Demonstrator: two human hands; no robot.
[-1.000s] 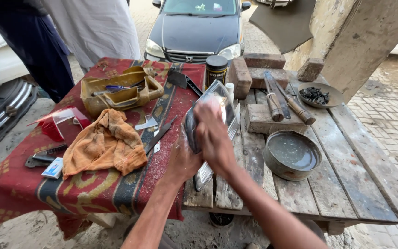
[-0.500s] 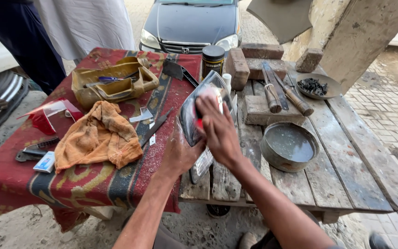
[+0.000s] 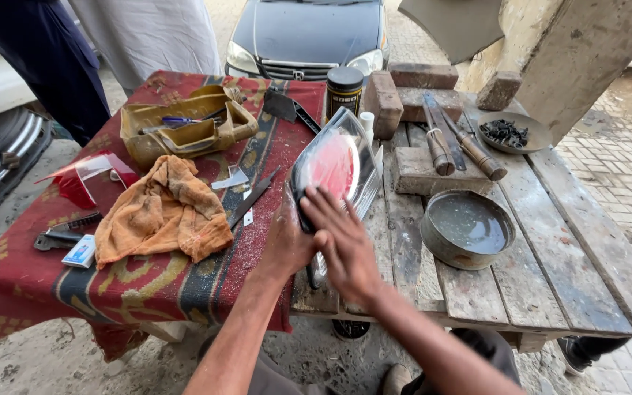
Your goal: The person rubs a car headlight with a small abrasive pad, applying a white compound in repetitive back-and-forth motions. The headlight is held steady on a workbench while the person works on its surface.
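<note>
Right hand slid down tail-light lens; left hand still steadying.

orange rag | metal bowl | black can | bricks | parked car

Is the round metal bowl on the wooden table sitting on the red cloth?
No, the metal bowl sits on the bare planks of the wooden table, right of the red cloth.

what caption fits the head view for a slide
Left hand steadies a red-lensed car tail lamp on a wooden table; right hand presses its lower edge.
</note>
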